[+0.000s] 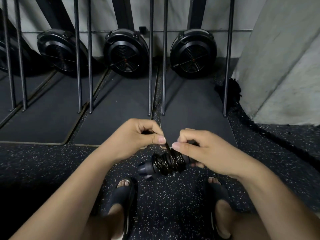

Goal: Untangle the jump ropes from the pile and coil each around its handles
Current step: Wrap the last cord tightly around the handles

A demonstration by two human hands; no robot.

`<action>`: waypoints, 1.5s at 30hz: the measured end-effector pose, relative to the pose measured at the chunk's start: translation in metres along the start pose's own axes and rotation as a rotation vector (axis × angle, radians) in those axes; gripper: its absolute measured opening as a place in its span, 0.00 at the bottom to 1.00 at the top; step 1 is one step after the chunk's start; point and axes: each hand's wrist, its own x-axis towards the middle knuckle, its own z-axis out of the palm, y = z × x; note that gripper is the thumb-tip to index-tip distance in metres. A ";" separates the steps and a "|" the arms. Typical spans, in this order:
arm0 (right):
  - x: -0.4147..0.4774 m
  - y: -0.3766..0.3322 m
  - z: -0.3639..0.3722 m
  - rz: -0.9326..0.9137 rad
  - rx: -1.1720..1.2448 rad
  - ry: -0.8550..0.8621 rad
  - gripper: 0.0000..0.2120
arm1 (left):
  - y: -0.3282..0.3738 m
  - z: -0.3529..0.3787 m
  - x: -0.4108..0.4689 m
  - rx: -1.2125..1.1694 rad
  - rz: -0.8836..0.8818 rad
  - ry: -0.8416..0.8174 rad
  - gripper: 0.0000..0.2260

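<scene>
Black and glossy, the free end [167, 147] of the jump rope is pinched between the thumb and forefinger of my left hand [138, 135], with the other fingers curled in above it. It runs down and to the right from there into the coil [168, 161], which is wrapped in many tight turns round the handles [146, 168]. Their grey butt end pokes out to the left, above the speckled rubber floor [52, 161]. My right hand [204, 151] grips the other end of the handles from the right, fingers closed underneath and the thumb tip poised just above the top of the coil, beside the free end. I judge this rope to be almost finished, with only the tail left to secure. To do that well I should hold the tail taut with the left hand so no turn goes slack. I should pin the last wrap under the right thumb, then tuck the end beneath a neighbouring turn and snug it down before I ease my grip. If I let go too soon, the springy cord could unwind. Far off to the right, a dark tangle [229, 90] lies against the concrete pillar [277, 66]. It may be the rest of the pile, but I cannot tell.
</scene>
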 end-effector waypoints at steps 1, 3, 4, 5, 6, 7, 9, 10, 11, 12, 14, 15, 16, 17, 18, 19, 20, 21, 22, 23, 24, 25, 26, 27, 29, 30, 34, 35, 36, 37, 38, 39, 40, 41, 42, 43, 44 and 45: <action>-0.003 -0.004 0.001 -0.009 0.124 -0.039 0.17 | 0.002 -0.002 0.000 -0.043 0.042 0.018 0.08; -0.008 -0.009 0.003 -0.054 0.345 -0.064 0.19 | 0.001 -0.002 0.005 -0.099 0.037 0.044 0.10; -0.009 -0.011 0.004 -0.071 0.430 -0.061 0.21 | -0.010 0.000 0.006 -0.142 0.027 0.083 0.10; -0.010 -0.013 0.004 -0.081 0.506 -0.051 0.23 | -0.016 0.005 0.006 -0.192 -0.009 0.088 0.11; -0.010 -0.016 0.005 -0.089 0.578 -0.041 0.25 | -0.026 0.009 0.008 -0.262 -0.075 0.106 0.11; -0.009 -0.019 0.006 -0.100 0.651 -0.028 0.25 | -0.033 0.016 0.007 -0.317 -0.156 0.140 0.12; -0.008 -0.024 0.007 -0.125 0.790 0.035 0.24 | -0.037 0.030 0.007 -0.257 -0.297 0.128 0.14; -0.007 -0.026 0.007 -0.135 0.848 0.089 0.23 | -0.026 0.043 0.008 -0.140 -0.303 0.132 0.16; -0.005 -0.027 0.007 -0.149 0.892 0.155 0.23 | -0.013 0.055 0.009 -0.113 -0.246 0.149 0.18; -0.003 -0.026 0.006 -0.159 0.915 0.227 0.24 | -0.002 0.064 0.012 -0.180 -0.184 0.186 0.19; 0.001 -0.024 0.005 -0.169 0.892 0.361 0.23 | 0.009 0.077 0.014 -0.248 -0.076 0.229 0.16; 0.003 -0.021 0.006 -0.168 0.852 0.421 0.21 | 0.008 0.082 0.016 -0.217 -0.068 0.236 0.15; 0.005 -0.019 0.008 -0.160 0.799 0.473 0.19 | 0.009 0.082 0.016 -0.164 -0.101 0.247 0.14; 0.007 -0.016 0.010 -0.157 0.739 0.522 0.18 | 0.005 0.081 0.018 -0.094 -0.119 0.263 0.14; 0.009 -0.013 0.013 -0.158 0.673 0.562 0.18 | 0.005 0.081 0.018 -0.014 -0.119 0.258 0.14; 0.011 -0.010 0.015 -0.168 0.590 0.595 0.17 | 0.005 0.082 0.018 0.030 -0.123 0.238 0.14; 0.012 -0.008 0.017 -0.179 0.488 0.619 0.16 | 0.009 0.083 0.018 0.038 -0.138 0.234 0.14; 0.012 -0.006 0.017 -0.180 0.379 0.638 0.14 | 0.009 0.083 0.017 0.021 -0.167 0.226 0.14; 0.012 -0.005 0.017 -0.167 0.287 0.649 0.12 | 0.009 0.082 0.017 0.011 -0.208 0.220 0.14; 0.012 -0.004 0.017 -0.143 0.205 0.648 0.11 | 0.008 0.080 0.018 0.018 -0.240 0.217 0.15; 0.011 -0.006 0.016 -0.109 0.137 0.631 0.11 | 0.008 0.078 0.017 0.018 -0.263 0.210 0.14; 0.010 -0.005 0.014 -0.068 0.095 0.598 0.13 | 0.008 0.076 0.016 -0.008 -0.262 0.196 0.13; 0.009 -0.005 0.011 -0.025 0.098 0.544 0.18 | 0.009 0.074 0.014 -0.018 -0.262 0.183 0.12; 0.009 -0.005 0.007 0.024 0.137 0.473 0.25 | 0.007 0.070 0.014 -0.003 -0.261 0.174 0.12; 0.007 -0.005 -0.003 0.110 0.200 0.300 0.42 | 0.003 0.062 0.012 0.081 -0.257 0.139 0.11; 0.006 -0.004 -0.008 0.135 0.188 0.220 0.48 | 0.000 0.060 0.011 0.132 -0.244 0.118 0.09; 0.000 -0.011 -0.015 0.121 0.057 0.064 0.37 | -0.008 0.058 0.008 0.231 -0.167 0.079 0.05; 0.000 -0.012 -0.015 0.123 0.044 0.060 0.33 | -0.008 0.059 0.006 0.235 -0.146 0.085 0.05; -0.002 -0.013 -0.016 0.126 0.044 0.050 0.32 | -0.007 0.061 0.005 0.233 -0.129 0.089 0.07; -0.002 -0.014 -0.016 0.133 0.052 0.042 0.31 | -0.005 0.062 0.003 0.226 -0.107 0.087 0.10; -0.002 -0.014 -0.015 0.136 0.067 0.039 0.31 | -0.001 0.063 0.002 0.213 -0.087 0.080 0.12; -0.002 -0.013 -0.013 0.127 0.098 0.041 0.31 | 0.002 0.063 0.002 0.194 -0.073 0.082 0.14; -0.001 -0.012 -0.011 0.108 0.152 0.056 0.30 | 0.004 0.063 0.003 0.168 -0.079 0.107 0.15; 0.000 -0.010 -0.009 0.084 0.231 0.084 0.31 | 0.006 0.062 0.004 0.135 -0.091 0.143 0.15; 0.002 -0.007 -0.007 0.071 0.323 0.123 0.33 | 0.008 0.064 0.006 0.097 -0.103 0.172 0.15; 0.005 -0.005 -0.006 0.061 0.418 0.177 0.33 | 0.009 0.065 0.007 0.057 -0.107 0.185 0.14; 0.007 -0.003 -0.007 0.059 0.496 0.247 0.32 | 0.011 0.068 0.007 0.010 -0.106 0.182 0.11; 0.010 0.000 -0.009 0.064 0.553 0.314 0.32 | 0.013 0.070 0.006 -0.043 -0.109 0.176 0.09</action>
